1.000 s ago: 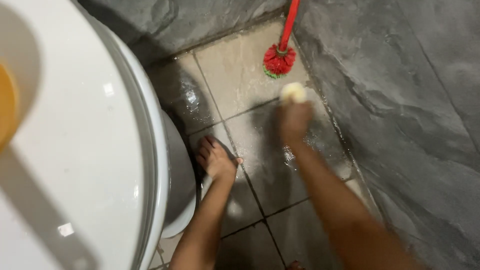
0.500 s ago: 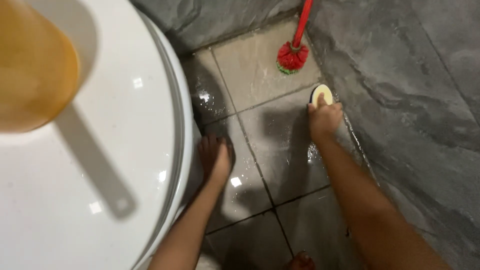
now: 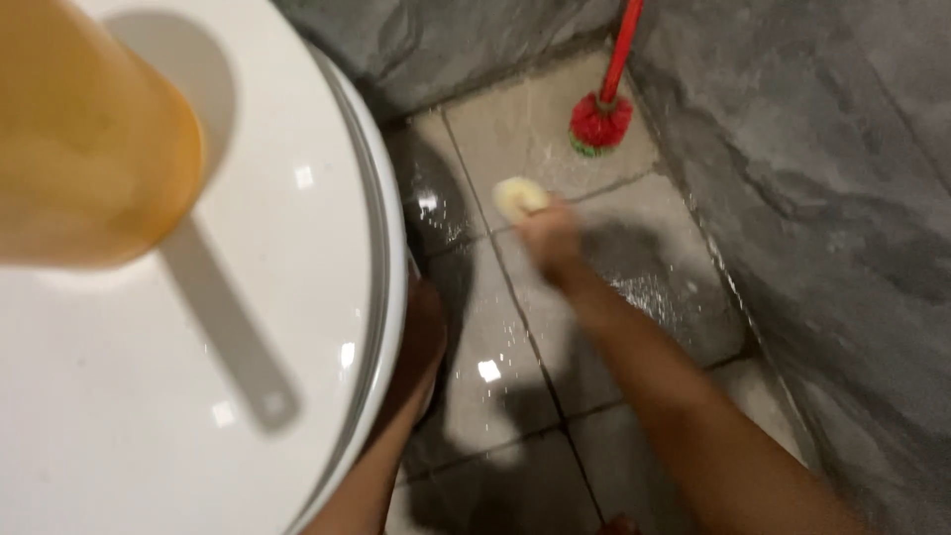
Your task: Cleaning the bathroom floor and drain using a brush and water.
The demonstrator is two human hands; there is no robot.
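In the upper left of the frame I see an orange container [image 3: 84, 139] standing on the white toilet lid [image 3: 198, 396]; it is blurred and seen from the side, so I cannot tell what is in it, only that it casts a long grey shadow down the lid toward the lower middle. My right hand [image 3: 550, 238] sits just above the centre of the frame, motion-blurred, with its fingers curled shut around a pale yellow round sponge [image 3: 519, 196] that sticks out at the hand's upper left. The sponge looks soft-edged and creamy, a small disc pressed against the wet tiled floor [image 3: 535, 129], close to the grout line where two beige tiles meet. My right forearm runs from the hand down to the lower right corner. My left hand [image 3: 424, 327] is at the centre, tucked against the toilet's rim and partly in its shadow; the fingers are too dark for me to tell whether they are spread or closed, though the hand appears to rest on the floor beside the bowl. At the top, right of centre, a red brush [image 3: 600, 121] with a red handle stands head-down on the floor against the grey stone wall [image 3: 812, 198], apart from the sponge. The tiles glisten with water.
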